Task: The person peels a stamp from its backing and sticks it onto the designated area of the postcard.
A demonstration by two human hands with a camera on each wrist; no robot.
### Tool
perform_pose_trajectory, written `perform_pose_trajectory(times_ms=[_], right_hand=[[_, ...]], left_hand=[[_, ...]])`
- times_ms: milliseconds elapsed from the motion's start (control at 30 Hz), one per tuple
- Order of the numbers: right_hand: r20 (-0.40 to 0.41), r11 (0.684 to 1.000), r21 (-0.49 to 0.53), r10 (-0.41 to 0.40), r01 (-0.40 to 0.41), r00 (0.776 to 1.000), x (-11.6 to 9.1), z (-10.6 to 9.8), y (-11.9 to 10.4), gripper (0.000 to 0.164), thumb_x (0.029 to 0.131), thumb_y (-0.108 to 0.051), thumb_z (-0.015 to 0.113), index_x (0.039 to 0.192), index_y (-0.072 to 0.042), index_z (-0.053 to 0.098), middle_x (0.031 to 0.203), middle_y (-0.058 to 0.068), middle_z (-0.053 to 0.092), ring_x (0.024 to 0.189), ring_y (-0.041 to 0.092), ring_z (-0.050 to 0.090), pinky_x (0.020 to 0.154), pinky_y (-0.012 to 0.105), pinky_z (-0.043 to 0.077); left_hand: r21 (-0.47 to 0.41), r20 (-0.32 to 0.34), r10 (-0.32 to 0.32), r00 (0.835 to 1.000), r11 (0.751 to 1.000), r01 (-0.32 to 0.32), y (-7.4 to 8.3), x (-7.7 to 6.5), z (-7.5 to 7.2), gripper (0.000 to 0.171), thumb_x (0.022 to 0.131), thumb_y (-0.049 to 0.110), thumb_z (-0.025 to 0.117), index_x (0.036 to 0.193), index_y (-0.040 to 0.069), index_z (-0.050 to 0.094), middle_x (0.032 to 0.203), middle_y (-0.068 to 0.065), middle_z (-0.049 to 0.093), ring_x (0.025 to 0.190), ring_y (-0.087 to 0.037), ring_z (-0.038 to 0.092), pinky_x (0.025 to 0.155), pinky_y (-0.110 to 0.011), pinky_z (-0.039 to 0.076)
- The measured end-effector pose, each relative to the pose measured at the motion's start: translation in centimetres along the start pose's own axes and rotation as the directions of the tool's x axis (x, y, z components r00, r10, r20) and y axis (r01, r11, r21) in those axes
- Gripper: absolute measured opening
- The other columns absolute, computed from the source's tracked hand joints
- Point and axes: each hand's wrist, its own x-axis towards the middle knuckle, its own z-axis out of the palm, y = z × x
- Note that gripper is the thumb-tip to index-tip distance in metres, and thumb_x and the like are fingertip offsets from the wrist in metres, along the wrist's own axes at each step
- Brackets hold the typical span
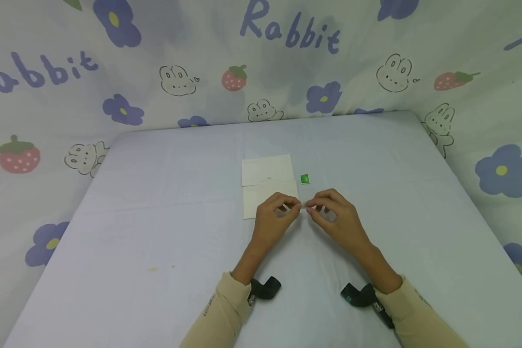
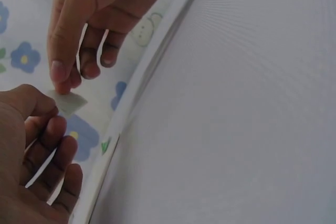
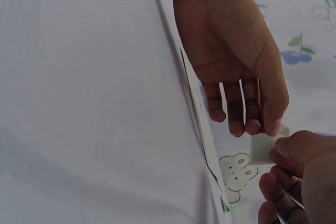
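Observation:
Between the two hands is a small pale, thin square piece [image 3: 261, 149], held above the table. My left hand [image 1: 271, 217] pinches one edge of it between thumb and index finger. The right hand [image 1: 339, 217] pinches the opposite edge, fingertips close to those of the left. In the left wrist view the piece [image 2: 71, 103] looks whitish and partly see-through; fingertips cover its edges. A white folded card or paper [image 1: 267, 170] lies flat behind the left hand, with a crease across it. Beside its right edge lies a small green square with a pale border [image 1: 305, 179].
A white cloth covers the table [image 1: 156, 169]. Behind it hangs a curtain [image 1: 356, 63] with rabbits, strawberries and purple flowers. Black camera mounts [image 1: 267, 288] sit at both wrists. A faint yellowish stain [image 1: 152, 269] marks the cloth at front left.

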Motion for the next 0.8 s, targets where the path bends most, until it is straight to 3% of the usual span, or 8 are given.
perform_pose_trajectory(times_ms=[200, 433, 700, 800], right_hand=[[-0.017, 0.999, 0.030, 0.014, -0.013, 1.000, 0.1, 0.2, 0.1, 0.017, 0.084, 0.004, 0.078, 0.099, -0.003, 0.074, 0.105, 0.004, 0.063, 0.086, 0.015, 0.061, 0.072, 0.028, 0.051], [-0.019, 0.997, 0.058, 0.055, -0.054, 0.998, 0.0, 0.4, 0.0, 0.012, 0.087, -0.001, 0.077, 0.098, -0.005, 0.075, 0.105, 0.003, 0.063, 0.086, 0.014, 0.061, 0.073, 0.028, 0.050], [-0.056, 0.998, 0.056, 0.037, -0.034, 0.998, 0.2, 0.6, -0.3, 0.011, 0.085, 0.003, 0.077, 0.094, -0.003, 0.074, 0.102, 0.005, 0.064, 0.082, 0.015, 0.060, 0.070, 0.028, 0.050], [-0.078, 0.999, 0.047, 0.021, -0.017, 0.997, 0.3, 0.6, -0.6, 0.013, 0.082, 0.008, 0.077, 0.092, -0.001, 0.074, 0.099, 0.009, 0.065, 0.079, 0.017, 0.059, 0.067, 0.030, 0.050]], left_hand=[[-0.048, 0.006, 0.004, 1.000, 0.999, -0.004, 0.0, 0.0, 0.1, 0.005, 0.092, 0.013, 0.074, 0.096, 0.010, 0.076, 0.092, 0.001, 0.069, 0.087, -0.013, 0.063, 0.079, -0.038, 0.054], [-0.069, 0.004, 0.003, 1.000, 0.998, -0.003, 0.3, 0.0, 0.3, 0.006, 0.090, 0.005, 0.075, 0.096, 0.002, 0.075, 0.091, -0.009, 0.069, 0.086, -0.026, 0.065, 0.077, -0.050, 0.053], [-0.065, 0.017, 0.018, 1.000, 0.998, -0.017, 3.8, 0.3, -0.7, 0.005, 0.088, -0.006, 0.072, 0.093, -0.005, 0.073, 0.088, -0.016, 0.068, 0.084, -0.033, 0.064, 0.076, -0.051, 0.053], [-0.061, 0.018, 0.025, 1.000, 0.998, -0.024, 2.3, 0.1, -0.3, 0.004, 0.090, 0.000, 0.073, 0.094, 0.001, 0.075, 0.089, -0.010, 0.069, 0.084, -0.026, 0.065, 0.076, -0.046, 0.053]])
